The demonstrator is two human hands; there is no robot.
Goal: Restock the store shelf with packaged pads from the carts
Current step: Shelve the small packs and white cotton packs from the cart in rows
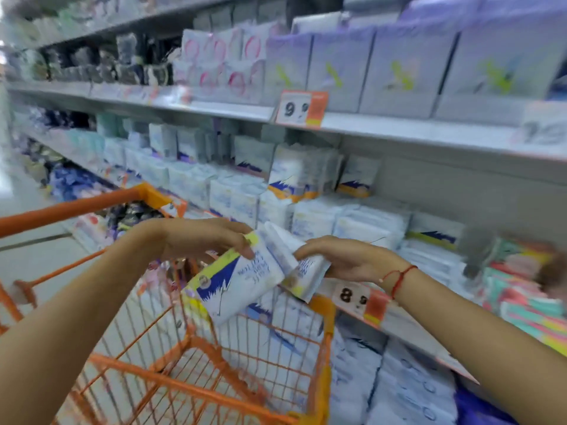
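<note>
My left hand (208,239) grips a white, blue and yellow pad pack (239,282) from above, over the orange cart (214,363). My right hand (340,259) holds a second, similar pad pack (310,273) right beside it; the two packs touch. Both hang in front of the middle shelf (408,329), which carries stacks of the same white and blue packs (352,222). The picture is blurred by motion.
An upper shelf (214,108) holds purple and pink-marked packs. Orange price tags (302,108) (359,302) hang on the shelf edges. A second orange cart (92,207) with dark packs stands further left. Colourful packs (521,302) lie at the right. The lower shelf holds more white packs.
</note>
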